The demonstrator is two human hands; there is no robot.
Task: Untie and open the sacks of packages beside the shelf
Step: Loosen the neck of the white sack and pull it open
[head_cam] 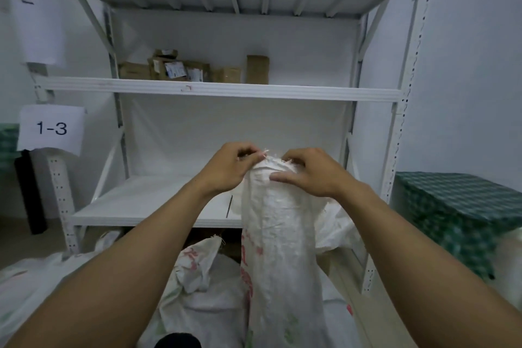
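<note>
Before the white metal shelf (226,90), a tall white woven plastic sack (278,234) stands upright. The left hand (230,168) pinches its frayed tie; the right hand (309,172) grips the bunched neck. Untying seems underway; next, loosening the knot.

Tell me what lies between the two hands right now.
In the head view, only the bunched, frayed neck of the white sack lies between the left hand and the right hand; both hands grip it.
</note>
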